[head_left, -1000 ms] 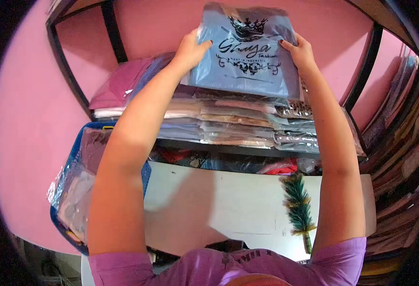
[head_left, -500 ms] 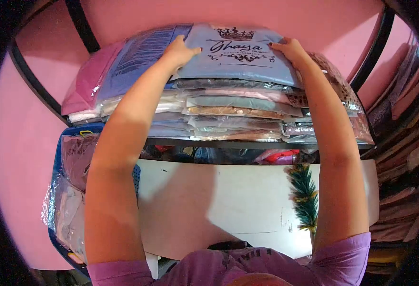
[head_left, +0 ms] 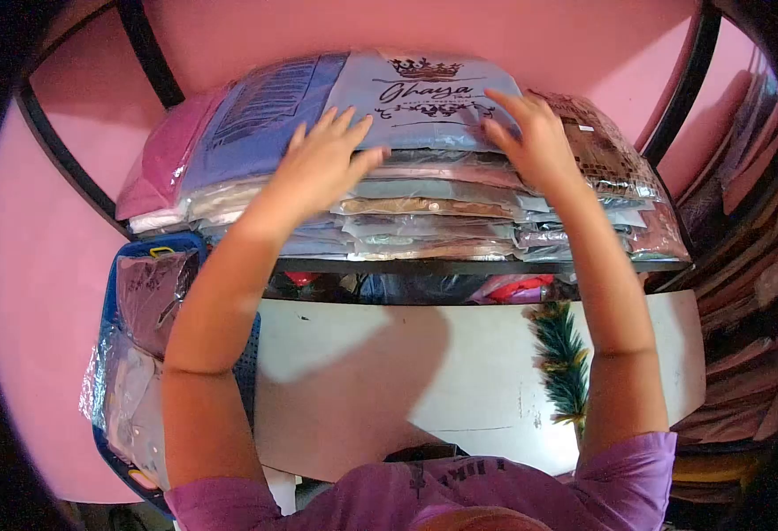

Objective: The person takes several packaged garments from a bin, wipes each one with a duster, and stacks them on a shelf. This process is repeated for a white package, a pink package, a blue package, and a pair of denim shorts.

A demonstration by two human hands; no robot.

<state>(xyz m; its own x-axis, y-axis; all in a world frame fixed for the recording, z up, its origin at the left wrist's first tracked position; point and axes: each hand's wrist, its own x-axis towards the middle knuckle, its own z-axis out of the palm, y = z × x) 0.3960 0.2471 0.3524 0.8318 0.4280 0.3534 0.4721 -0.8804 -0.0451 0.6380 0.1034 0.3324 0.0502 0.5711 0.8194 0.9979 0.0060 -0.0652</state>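
Note:
On top of the middle stack lies a light-blue plastic-wrapped garment (head_left: 442,133) with a crown and the dark lettering "Ghaya" on it. My left hand (head_left: 322,164), fingers spread, is over its lower left corner, beside a blue wrapped garment (head_left: 260,119). Over the right part of the lettered package is my right hand (head_left: 535,137), thumb and fingers apart, near a brown patterned garment (head_left: 597,133). Below the hands, folded garments in clear bags (head_left: 433,208) are stacked in layers on a dark-edged shelf (head_left: 406,266).
A blue basket (head_left: 106,292) of bagged garments stands at the left. In front of me is a white table (head_left: 344,372) with a green tinsel-like sprig (head_left: 561,363) at its right. Hanging clothes (head_left: 751,310) line the right side, and black metal posts (head_left: 685,88) frame the shelf.
Both hands have drawn back toward me from the lettered package's upper side edges, and the left fingers have spread. The package lies in place on the stack.

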